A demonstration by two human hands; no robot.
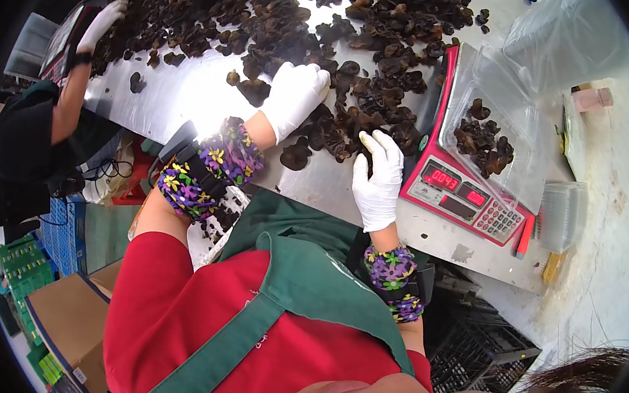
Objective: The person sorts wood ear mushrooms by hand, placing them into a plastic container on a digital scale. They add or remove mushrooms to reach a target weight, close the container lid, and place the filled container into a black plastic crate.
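Observation:
Dark wood ear mushrooms (343, 131) lie loose on the metal table around both hands. My left hand (296, 98), in a white glove, reaches over them with its fingers curled down; whatever it grips is hidden. Closer to my body, my gloved right hand (380, 180) rests at the near edge of the pile, thumb and fingers apart, fingertips by the mushrooms. Just right of it stands a red digital scale (469, 195) with lit red digits. On the scale sits a clear plastic tray (525, 154) holding a few wood ears.
A large heap of wood ears (241, 10) covers the table's far side. At upper left, another person's gloved hand (103, 25) reaches out near a second scale (70, 42). Stacked clear trays (563, 214) stand at right. Cardboard box (73, 319) and black crates (481, 338) are below.

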